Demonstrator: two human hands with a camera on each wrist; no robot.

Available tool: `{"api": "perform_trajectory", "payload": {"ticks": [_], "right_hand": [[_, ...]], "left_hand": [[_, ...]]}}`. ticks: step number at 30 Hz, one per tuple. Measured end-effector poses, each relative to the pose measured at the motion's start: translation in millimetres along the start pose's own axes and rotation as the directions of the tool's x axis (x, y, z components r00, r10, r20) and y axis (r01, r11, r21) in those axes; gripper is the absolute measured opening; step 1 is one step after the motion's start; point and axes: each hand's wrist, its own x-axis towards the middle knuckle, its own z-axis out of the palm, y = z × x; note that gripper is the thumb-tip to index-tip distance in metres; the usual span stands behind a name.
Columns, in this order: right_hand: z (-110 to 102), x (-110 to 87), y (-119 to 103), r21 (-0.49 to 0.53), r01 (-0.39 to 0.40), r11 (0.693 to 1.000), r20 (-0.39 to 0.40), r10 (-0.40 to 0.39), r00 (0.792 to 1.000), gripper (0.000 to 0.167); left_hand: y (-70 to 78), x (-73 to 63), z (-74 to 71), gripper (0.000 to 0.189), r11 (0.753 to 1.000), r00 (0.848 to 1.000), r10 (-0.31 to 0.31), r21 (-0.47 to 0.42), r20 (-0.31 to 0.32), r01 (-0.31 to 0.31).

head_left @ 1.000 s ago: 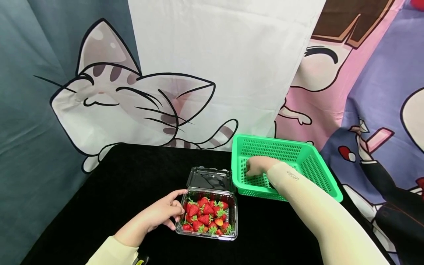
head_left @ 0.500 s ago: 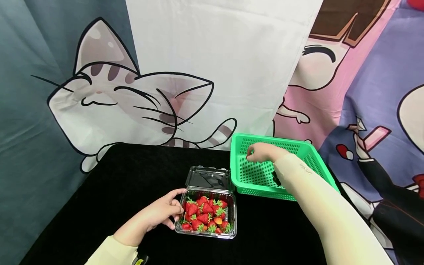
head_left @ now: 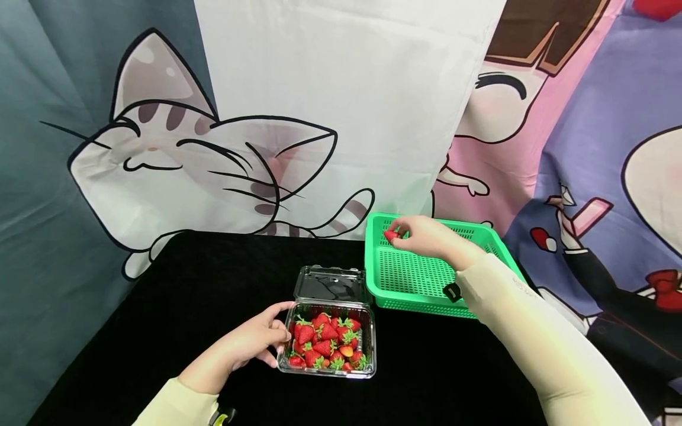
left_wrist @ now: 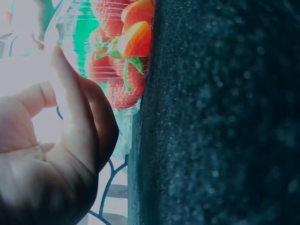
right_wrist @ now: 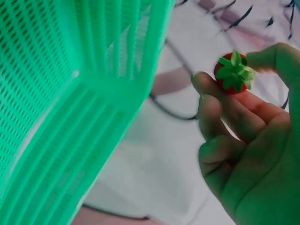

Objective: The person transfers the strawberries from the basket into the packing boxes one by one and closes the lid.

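A strawberry, its green leaf cap showing in the right wrist view, is pinched between the thumb and fingertips of my right hand. That hand hovers over the back left part of the green plastic basket. My left hand holds the left side of a clear plastic clamshell box, fingers bent against its wall. Inside the box lies a pile of strawberries; several show through the clear wall in the left wrist view. The clamshell's lid is folded back, away from the person.
The basket stands just right of the clamshell, its left wall close to the lid. Both rest on a black cloth-covered table. Behind the table hangs a curtain printed with a cartoon cat and figures.
My right hand has risen from the basket's floor toward its back left rim, and the strawberry in it has come into sight. The left hand stays at the box.
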Motion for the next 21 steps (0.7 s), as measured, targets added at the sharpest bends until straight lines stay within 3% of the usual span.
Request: {"api": "perform_trajectory", "payload": {"ticks": [6,12,17,21], "right_hand": [[29,-31.6,-39,-0.023,0.178,0.984,-0.09,-0.179,0.98,0.027],[76,-57.1,-70,-0.072,0.329,0.942,-0.042,-0.332,0.942,0.033],[112,-69.7,-78,-0.096,0.373,0.923,0.013,-0.374,0.927,0.032],[132,-75.8,-78,-0.087,0.367,0.926,-0.001,-0.368,0.93,0.03]], "left_hand": [[2.0,-0.6,-0.3,0.077,1.0,1.0,-0.004,0.002,0.004,0.004],[3.6,-1.0,0.1,0.077,1.0,1.0,-0.008,0.001,0.006,0.008],[5.4,-0.4,1.5,0.078,1.0,1.0,-0.013,0.001,0.013,0.013],[5.8,-0.8,1.6,0.077,1.0,1.0,-0.017,0.004,0.009,0.017]]}}
